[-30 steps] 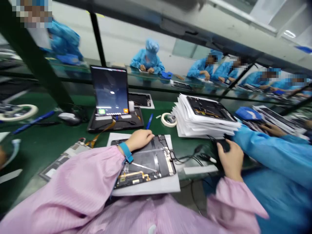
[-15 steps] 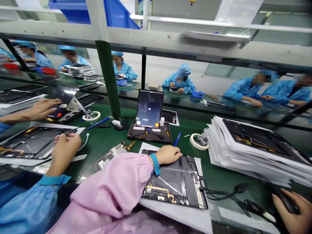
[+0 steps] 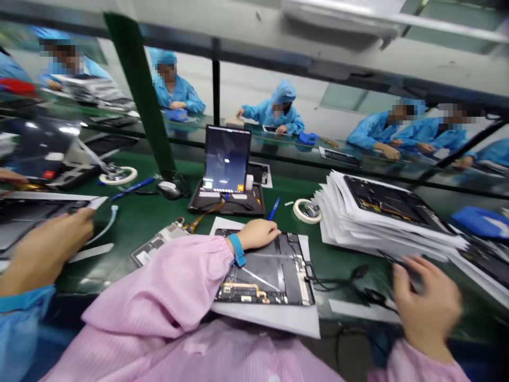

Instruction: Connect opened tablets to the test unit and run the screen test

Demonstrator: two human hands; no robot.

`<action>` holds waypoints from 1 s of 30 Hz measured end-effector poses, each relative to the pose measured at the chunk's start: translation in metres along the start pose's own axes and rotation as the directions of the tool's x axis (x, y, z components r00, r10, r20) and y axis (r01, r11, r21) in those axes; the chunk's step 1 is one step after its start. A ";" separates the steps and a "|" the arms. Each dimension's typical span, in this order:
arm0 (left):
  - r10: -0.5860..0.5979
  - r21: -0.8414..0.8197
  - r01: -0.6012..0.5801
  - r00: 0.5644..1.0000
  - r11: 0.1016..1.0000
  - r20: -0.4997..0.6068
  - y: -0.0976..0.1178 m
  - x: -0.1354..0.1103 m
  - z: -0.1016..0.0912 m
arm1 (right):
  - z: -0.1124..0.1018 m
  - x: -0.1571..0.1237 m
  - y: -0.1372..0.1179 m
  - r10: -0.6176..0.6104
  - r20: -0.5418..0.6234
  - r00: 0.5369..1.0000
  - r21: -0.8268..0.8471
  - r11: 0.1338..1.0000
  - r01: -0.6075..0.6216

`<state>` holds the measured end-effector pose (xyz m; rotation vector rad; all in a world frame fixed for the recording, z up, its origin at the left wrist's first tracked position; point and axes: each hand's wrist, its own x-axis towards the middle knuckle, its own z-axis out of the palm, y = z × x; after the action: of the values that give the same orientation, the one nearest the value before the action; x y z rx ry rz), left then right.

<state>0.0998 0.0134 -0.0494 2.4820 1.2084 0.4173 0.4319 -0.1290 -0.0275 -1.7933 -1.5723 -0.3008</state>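
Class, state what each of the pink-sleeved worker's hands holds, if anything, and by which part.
Left hand rests on the top edge of the open tablet; a grip cannot be told. Right hand, blurred and spread open, holds nothing.

right hand (image 3: 425,305): motion-blurred; fingers spread; dark thing under the fingertips not identifiable.
left hand (image 3: 257,233): fingertips curled out of view; grip cannot be told.
tablet (image 3: 274,273): lower left corner hidden under sleeve (image 3: 170,286).
board (image 3: 157,246): near end covered by the same sleeve.
co-worker's hand (image 3: 47,252): blurred; arm cut by left edge; white strip at its fingertips, contact unclear.
screen (image 3: 227,159): markings too small to read.
blue item (image 3: 479,222): blurred, cut by right edge.
paper stack (image 3: 358,228): right end smeared.
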 end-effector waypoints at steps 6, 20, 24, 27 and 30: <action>0.009 -0.059 -0.008 1.000 0.998 0.011 -0.004 -0.001 0.000 | 0.041 0.013 -0.104 -0.169 0.702 0.692 0.273 0.961 -0.042; -0.004 0.003 0.003 0.999 1.000 0.050 0.000 -0.002 0.002 | 0.064 0.022 -0.083 -0.208 0.942 0.265 0.315 0.819 -0.479; -0.002 0.009 0.002 0.999 1.000 0.050 0.001 -0.002 0.003 | 0.065 0.021 -0.085 -0.208 0.940 0.271 0.320 0.814 -0.485; 0.000 0.007 0.000 0.999 1.000 0.043 0.000 -0.002 0.003 | 0.061 0.024 -0.075 -0.155 0.941 0.299 0.290 0.825 -0.485; -0.002 0.009 0.002 0.999 1.000 0.044 0.000 -0.001 0.004 | 0.046 0.029 -0.062 -0.011 0.886 0.464 0.278 0.813 -0.512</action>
<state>0.1005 0.0117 -0.0526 2.4841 1.1984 0.3550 0.3683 -0.0776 -0.0210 -1.7459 -1.6787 1.3061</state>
